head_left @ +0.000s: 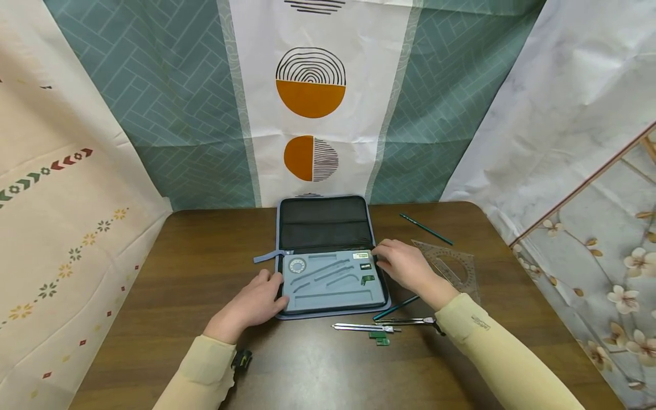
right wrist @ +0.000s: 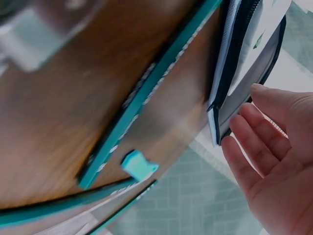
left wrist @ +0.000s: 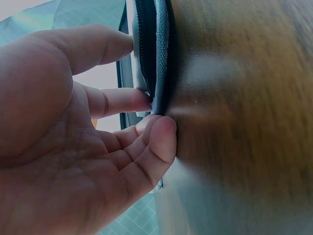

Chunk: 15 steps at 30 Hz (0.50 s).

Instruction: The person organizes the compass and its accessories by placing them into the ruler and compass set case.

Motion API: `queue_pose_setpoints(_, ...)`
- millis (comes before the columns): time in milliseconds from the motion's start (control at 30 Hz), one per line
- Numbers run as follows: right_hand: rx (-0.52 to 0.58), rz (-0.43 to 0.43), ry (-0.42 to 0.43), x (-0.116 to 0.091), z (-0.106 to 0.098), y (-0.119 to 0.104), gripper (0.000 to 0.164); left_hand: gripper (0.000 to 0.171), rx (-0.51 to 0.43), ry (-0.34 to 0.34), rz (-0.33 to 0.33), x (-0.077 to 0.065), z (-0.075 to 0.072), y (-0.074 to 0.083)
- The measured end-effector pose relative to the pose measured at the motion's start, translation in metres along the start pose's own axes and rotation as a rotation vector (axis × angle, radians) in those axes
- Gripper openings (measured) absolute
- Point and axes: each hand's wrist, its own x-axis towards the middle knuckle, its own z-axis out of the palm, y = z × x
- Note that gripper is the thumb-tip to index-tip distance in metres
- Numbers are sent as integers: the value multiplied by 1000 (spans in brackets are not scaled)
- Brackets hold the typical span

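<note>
Head view: silver compass (head_left: pixel 365 328) near us on the bench (head_left: pixel 302 381); our left hand (head_left: pixel 255 300), fingers half-bent, gripping nothing, touches the tray (head_left: pixel 328 289); our right hand (head_left: pixel 405 265), loose and empty, at its far edge; settling it into the case (head_left: pixel 326 225), we reckon, which wants even pressure

Head view from above, facing forward-down, close wrist views, case (head_left: pixel 326 233) in all

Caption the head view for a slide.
Left grip and right grip flank an open case; set square and pencil lie on the table.
</note>
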Motion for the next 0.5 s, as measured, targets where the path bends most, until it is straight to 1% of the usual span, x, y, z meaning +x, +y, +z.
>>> queue_pose_setpoints(133,-4,11,19,-10,-5,4,30,39,0,4,11,-1,-2,1)
queue_pose_setpoints(333,-32,24,29,-26,-11,10,30,44,-2,5,6,-2,0,0)
queue_pose_setpoints(500,-43,37,29,-43,-18,13,31,42,1,7,15,-1,0,1)
